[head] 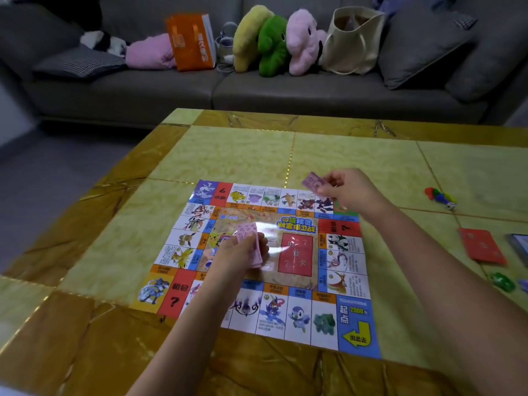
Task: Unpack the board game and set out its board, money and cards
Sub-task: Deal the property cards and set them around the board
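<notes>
Pink paper money, thin and limp: left grip (240, 254) curls round a stack of notes (246, 233) over the middle of the board (300, 310); right grip (351, 190) pinches a single note (310, 181) by its end above the far corner. Loose sheets probably slide, so pinch edges.

Sofa (257, 92) w/ plushies (273, 44), orange bag (191, 41)

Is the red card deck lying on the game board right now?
No, the red card deck lies on the table to the right of the game board, apart from it.
</notes>
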